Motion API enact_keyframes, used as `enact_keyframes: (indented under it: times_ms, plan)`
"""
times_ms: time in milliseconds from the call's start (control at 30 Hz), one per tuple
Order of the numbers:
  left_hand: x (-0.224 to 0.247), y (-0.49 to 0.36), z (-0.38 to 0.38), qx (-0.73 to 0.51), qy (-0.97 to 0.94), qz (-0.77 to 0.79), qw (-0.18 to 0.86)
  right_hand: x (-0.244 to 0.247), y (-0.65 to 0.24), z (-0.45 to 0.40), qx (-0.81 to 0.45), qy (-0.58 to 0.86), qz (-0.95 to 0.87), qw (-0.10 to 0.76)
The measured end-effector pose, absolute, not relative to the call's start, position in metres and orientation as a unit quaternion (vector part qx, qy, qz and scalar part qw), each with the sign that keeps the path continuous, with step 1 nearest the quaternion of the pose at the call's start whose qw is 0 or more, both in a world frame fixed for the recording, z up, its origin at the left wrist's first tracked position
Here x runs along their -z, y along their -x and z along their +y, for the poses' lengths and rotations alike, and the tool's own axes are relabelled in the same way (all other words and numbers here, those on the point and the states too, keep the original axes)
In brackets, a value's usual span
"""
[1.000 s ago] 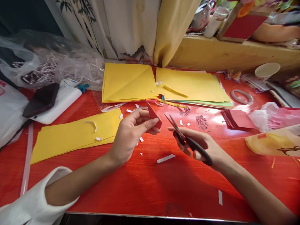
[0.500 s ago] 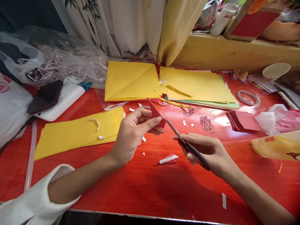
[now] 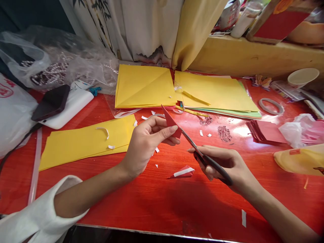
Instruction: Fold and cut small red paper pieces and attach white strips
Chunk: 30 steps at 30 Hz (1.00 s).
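Between thumb and fingers, my left hand (image 3: 146, 143) pinches a small folded red paper (image 3: 172, 121) with a pointed top. My right hand (image 3: 222, 160) is wrapped round the black handles of a pair of scissors (image 3: 215, 165), whose blades point up and left and meet the right edge of the red paper. Below the hands, a red paper piece with a white strip (image 3: 184, 171) lies on the red table (image 3: 141, 206). Small white paper scraps (image 3: 201, 133) are scattered around. A stack of long yellow paper (image 3: 83, 141) lies left of my left hand.
Two yellow paper stacks (image 3: 144, 86) lie at the back. On the left are a phone (image 3: 50, 103) and plastic bags (image 3: 12, 114). At the right are a tape ring (image 3: 271, 106), red papers (image 3: 268, 131), a yellow container (image 3: 301, 159) and a paper cup (image 3: 302, 78).
The whole view has shifted slightly, with things appearing a little further right. The scissor blades now look more closed against the red paper, which remains in my left hand.
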<state>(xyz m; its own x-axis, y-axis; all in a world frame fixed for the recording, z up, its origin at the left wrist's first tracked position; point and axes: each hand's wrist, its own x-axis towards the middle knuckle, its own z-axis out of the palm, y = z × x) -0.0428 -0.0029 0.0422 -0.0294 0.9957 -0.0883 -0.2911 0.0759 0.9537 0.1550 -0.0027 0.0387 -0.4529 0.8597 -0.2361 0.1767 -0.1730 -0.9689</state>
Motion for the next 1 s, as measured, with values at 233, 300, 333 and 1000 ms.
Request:
enact_keyframes:
  times_ms: [233,300,333,1000]
  plan:
    - [-0.0441,0.0425,-0.003,-0.547,-0.391,0.458,0.581,-0.0405,-0.1522,-0.005,-0.632,0.461,-0.556,0.281]
    - [-0.0439,0.0426,-0.0029,-0.542,-0.393,0.461,0.582,-0.0408,-0.1523,-0.0046,-0.632,0.456,-0.559,0.283]
    - [-0.0436,0.0428,-0.0028,-0.542,-0.393,0.46,0.583,-0.0408,-0.1525,-0.0042,-0.634,0.455,-0.558,0.283]
    - [-0.041,0.0442,-0.0019,-0.547,-0.393,0.441,0.593,-0.0397,-0.1499,-0.0062,-0.662,0.454,-0.518,0.295]
